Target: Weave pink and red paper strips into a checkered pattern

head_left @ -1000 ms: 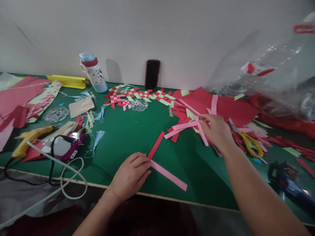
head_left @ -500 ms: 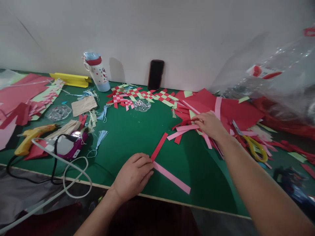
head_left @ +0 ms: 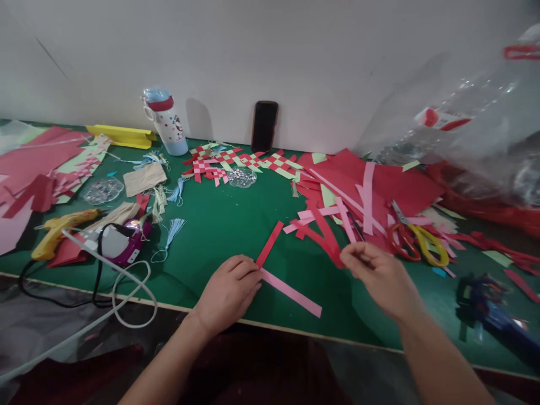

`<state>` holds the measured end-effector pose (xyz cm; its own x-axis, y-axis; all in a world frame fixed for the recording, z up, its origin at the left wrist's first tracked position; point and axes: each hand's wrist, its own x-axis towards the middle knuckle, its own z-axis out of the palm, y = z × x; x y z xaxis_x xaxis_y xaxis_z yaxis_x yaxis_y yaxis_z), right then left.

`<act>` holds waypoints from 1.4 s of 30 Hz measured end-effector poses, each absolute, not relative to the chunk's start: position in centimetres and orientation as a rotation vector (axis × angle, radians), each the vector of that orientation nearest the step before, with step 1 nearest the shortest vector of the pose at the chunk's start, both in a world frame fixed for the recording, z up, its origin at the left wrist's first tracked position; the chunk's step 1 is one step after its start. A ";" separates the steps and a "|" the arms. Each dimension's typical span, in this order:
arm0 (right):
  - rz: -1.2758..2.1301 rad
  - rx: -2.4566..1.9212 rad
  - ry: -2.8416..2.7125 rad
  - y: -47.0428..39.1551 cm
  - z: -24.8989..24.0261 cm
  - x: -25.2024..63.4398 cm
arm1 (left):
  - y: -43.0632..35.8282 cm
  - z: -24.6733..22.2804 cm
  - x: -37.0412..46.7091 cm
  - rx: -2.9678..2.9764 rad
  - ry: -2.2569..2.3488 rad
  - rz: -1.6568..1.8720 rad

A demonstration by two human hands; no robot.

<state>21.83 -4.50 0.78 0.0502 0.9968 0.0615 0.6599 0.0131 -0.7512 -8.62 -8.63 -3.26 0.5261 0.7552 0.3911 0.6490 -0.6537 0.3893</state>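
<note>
Red strips [head_left: 327, 233] are spreading in a V from the right hand [head_left: 382, 275], which is pinching their near ends btwn thumb & fingers, right of the tabletop's middle; their far ends are overlapping pink offcuts [head_left: 346, 222] in view. Left hand [head_left: 230, 289] is resting, curled, over the meeting ends of a short red strip [head_left: 270, 244] & a long pink strip [head_left: 292, 291], holding them on the green tabletop [head_left: 219, 225] nr its near edge; exact fingertip contact is hidden. Scissors [head_left: 416, 231] w/ red & yellow handles are lying just far & right of the right hand, w/ red sheets [head_left: 400, 183] beyond. Woven pcs [head_left: 277, 163] are lying along the far side, w/ a phone [head_left: 265, 125] standing behind & a bottle [head_left: 169, 125] to the left. Yellow glue gun [head_left: 63, 230] is lying at left, tassel [head_left: 171, 233] to its right.
</note>
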 end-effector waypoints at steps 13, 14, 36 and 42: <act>0.766 -1.782 -1.595 -9.3 -1.0 20.5 | -7.8 -0.8 -7.2 2.546 1.345 0.470; 0.728 -1.790 -1.604 -9.3 -1.2 20.5 | -7.8 -0.7 -7.1 2.537 1.350 0.443; 0.766 -1.750 -1.355 -10.4 -1.6 21.4 | -6.6 0.1 -6.9 2.465 1.323 0.345; 0.771 -1.761 -1.437 -11.3 -1.5 22.1 | -6.5 -0.3 -7.2 2.440 1.302 0.348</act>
<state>22.05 -11.31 -1.50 0.1981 0.9802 -0.0046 0.5461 -0.1143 -0.8299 -7.19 -6.54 -0.30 0.5471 0.8356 0.0494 0.7489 -0.5151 0.4169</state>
